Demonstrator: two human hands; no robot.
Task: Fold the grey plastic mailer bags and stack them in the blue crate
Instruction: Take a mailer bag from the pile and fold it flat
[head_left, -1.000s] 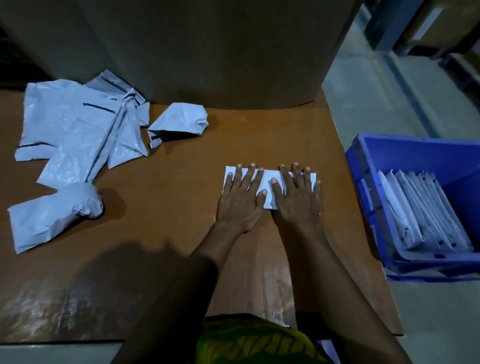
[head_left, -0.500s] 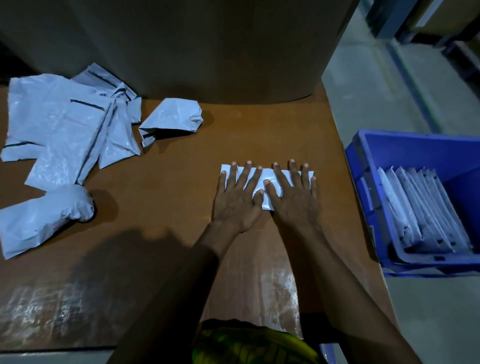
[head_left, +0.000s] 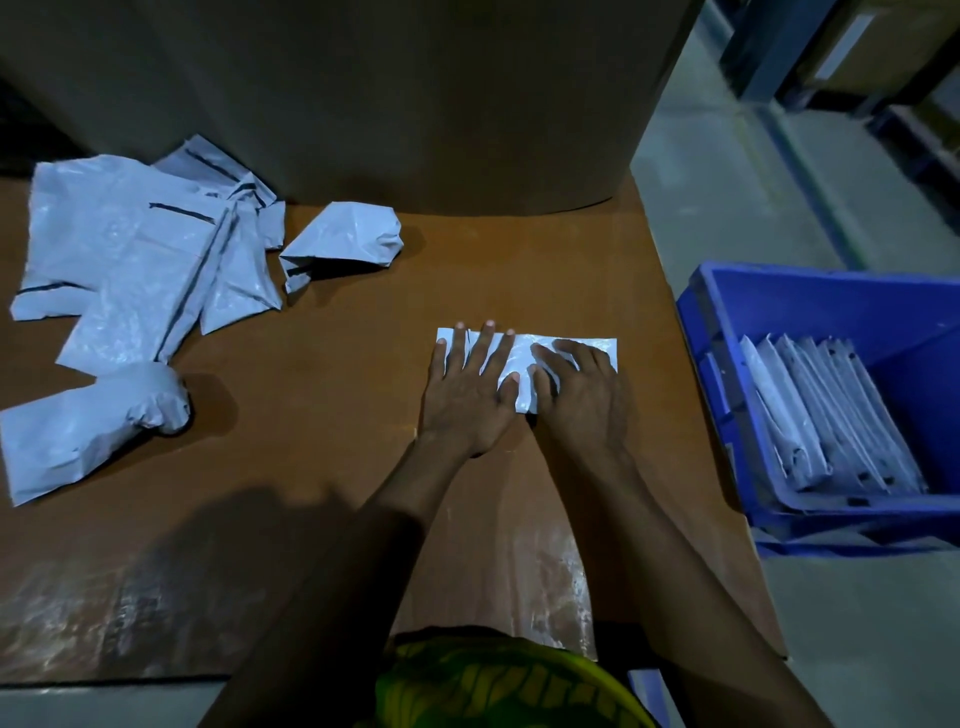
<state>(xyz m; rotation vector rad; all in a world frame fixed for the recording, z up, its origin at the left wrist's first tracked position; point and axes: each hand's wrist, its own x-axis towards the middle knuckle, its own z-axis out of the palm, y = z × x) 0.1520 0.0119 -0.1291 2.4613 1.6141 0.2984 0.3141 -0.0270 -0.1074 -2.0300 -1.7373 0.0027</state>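
Our folded grey bag (head_left: 519, 358) lies flat on the brown table (head_left: 311, 467), right under both our hands. Our left hand (head_left: 467, 397) presses its left half with straight fingers. Our right hand (head_left: 584, 397) is on its right half with bent fingers; we cannot tell if it pinches. The blue crate (head_left: 727, 364) sits to the right with folded bags (head_left: 831, 415) inside. Loose bags (head_left: 130, 260) lie far left.

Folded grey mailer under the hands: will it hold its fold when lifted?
Probably floppy: the folded grey plastic mailer bag lies thin under left hand and right hand. May spring open; the crumpled grey mailers look puffed. Glossy sheen suggests slippery.
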